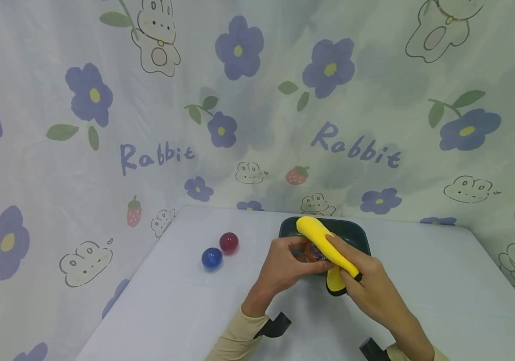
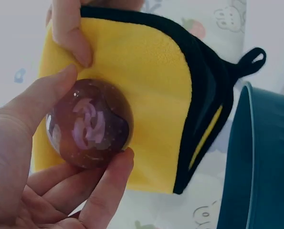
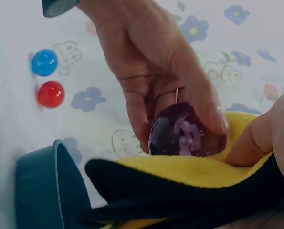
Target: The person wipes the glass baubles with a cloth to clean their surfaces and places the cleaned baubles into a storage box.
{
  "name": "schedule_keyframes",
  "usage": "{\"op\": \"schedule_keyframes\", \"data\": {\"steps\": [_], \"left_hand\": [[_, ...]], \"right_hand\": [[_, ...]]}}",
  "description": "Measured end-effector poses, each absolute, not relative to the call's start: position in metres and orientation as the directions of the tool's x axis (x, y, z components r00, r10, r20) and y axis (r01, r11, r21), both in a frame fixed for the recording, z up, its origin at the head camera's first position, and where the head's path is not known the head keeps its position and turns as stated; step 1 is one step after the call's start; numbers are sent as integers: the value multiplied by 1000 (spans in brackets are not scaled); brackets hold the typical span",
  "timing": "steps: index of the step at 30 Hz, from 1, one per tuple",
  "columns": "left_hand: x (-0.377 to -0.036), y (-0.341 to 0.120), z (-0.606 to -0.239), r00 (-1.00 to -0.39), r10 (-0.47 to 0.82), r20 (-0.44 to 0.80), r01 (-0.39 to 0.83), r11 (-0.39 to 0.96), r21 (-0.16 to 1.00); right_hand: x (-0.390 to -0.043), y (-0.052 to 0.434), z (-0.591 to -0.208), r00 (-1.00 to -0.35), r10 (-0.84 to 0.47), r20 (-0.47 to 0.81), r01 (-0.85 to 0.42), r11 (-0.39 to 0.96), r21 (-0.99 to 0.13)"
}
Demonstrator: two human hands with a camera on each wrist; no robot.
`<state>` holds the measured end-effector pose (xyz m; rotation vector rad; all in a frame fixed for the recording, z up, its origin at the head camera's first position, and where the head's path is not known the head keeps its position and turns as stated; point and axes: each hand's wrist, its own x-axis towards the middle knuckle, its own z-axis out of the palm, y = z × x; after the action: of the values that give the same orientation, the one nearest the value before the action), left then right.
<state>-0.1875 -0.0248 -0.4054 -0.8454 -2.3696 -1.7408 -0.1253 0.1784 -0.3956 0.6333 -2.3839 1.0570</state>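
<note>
Balls, blue (image 1: pixel 211 257) and red (image 1: pixel 229 242), lie left of dark tub (image 1: pixel 356 233).

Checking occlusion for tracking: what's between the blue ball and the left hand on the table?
Nothing: in the head view, bare pale tabletop separates the blue ball from the left hand. The red ball sits just behind that line, beside the blue one.

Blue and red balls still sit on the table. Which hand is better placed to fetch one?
Probably the left hand. It is on the side nearer the blue ball and red ball, though it now grips the purple ball. The right hand holds the cloth, farther off.
</note>
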Motion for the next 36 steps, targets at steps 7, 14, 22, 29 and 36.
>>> {"op": "schedule_keyframes", "data": {"steps": [7, 14, 22, 29, 36], "left_hand": [[-185, -24, -403, -839, 402, 366, 465, 185, 866], [-181, -24, -400, -827, 399, 396, 492, 171, 854], [-179, -24, -400, -828, 347, 440, 512, 150, 846], [-179, -21, -401, -827, 312, 467, 517, 96, 851], [-178, -20, -400, -845, 279, 456, 495, 84, 865]], "right_hand": [[-131, 185, -397, -826, -238, 512, -551, 538, -638], [-135, 189, -398, -855, -241, 459, -517, 461, -721], [-134, 185, -397, -895, -220, 388, -446, 405, -798], [-133, 185, -397, -917, -203, 343, -398, 424, -814], [-130, 183, -394, -930, -205, 304, -364, 427, -827]]}}
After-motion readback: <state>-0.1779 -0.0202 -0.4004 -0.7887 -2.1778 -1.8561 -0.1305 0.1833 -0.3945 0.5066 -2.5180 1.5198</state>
